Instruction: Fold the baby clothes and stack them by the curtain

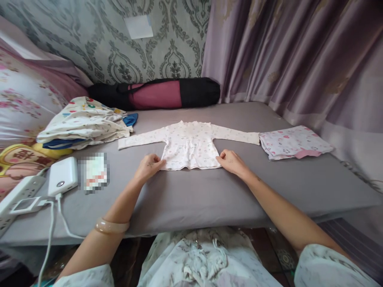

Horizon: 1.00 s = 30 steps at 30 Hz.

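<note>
My left hand (150, 164) and right hand (231, 161) are pinching a small shirt (189, 144) by corners facing the grey sheet's (185, 203) front edge.

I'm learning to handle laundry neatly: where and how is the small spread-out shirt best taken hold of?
Probably by the two bottom corners of its hem, coming from the near side, one hand to each. The small shirt lies flat, sleeves stretched sideways, hem toward the person; the left hand and right hand are pinching at those corners.
</note>
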Motion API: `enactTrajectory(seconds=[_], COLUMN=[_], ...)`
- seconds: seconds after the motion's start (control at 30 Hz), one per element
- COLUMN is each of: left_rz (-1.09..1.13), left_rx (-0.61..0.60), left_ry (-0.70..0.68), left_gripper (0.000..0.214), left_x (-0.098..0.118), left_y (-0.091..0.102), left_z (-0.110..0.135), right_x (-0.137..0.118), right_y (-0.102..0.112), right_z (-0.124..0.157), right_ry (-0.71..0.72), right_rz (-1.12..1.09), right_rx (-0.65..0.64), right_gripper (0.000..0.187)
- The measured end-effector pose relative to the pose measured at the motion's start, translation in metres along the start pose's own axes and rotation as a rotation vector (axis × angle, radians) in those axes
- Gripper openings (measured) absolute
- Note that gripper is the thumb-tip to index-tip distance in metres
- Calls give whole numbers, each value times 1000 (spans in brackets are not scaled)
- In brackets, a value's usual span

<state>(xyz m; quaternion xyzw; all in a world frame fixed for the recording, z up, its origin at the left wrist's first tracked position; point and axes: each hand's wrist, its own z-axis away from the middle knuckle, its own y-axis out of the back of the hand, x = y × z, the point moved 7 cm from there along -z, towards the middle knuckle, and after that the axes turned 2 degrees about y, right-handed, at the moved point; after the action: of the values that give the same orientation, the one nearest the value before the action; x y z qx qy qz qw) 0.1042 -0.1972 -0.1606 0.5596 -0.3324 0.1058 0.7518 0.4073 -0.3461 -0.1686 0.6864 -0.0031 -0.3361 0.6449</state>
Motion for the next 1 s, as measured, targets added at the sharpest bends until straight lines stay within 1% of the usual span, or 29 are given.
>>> enactTrajectory(seconds=[0.07, 0.17, 0.37, 0.43, 0.5, 0.57, 0.7, 0.77, 0.87, 1.0], left_rz=[17, -17, -29, -17, 28, 116, 346, 417, 434, 405], left_rx=[25, 47, -62, -77, -76, -60, -15, 5, 40, 93], left_ry=[12, 42, 39, 57, 86, 140, 287, 311, 301, 313], left_gripper=[28, 25, 30, 34, 38, 39, 28, 20, 12, 12], left_x=[-5, -13, -20, -22, -23, -23, -16, -9, -2, -2], left_y=[4, 6, 3, 3, 3, 2, -4, -8, -10, -12], left_z=[-1, -3, -12, -19, -28, -38, -59, -69, -84, -100], right_x=[4, 8, 3, 0, -3, -6, -10, -12, -16, -20], right_y=[2, 2, 2, 4, 7, 11, 12, 6, -4, -10], right_z=[-1, -2, 0, -4, -12, -26, -60, -73, -85, -89], right_ry=[6, 28, 61, 77, 79, 64, -24, -67, -108, -132], right_rz=[-19, 16, 201, 234, 235, 221, 187, 155, 112, 75], right_rx=[10, -16, -85, -117, -137, -116, -12, 18, 37, 46], right_gripper=[15, 17, 19, 19, 22, 26, 31, 32, 30, 22])
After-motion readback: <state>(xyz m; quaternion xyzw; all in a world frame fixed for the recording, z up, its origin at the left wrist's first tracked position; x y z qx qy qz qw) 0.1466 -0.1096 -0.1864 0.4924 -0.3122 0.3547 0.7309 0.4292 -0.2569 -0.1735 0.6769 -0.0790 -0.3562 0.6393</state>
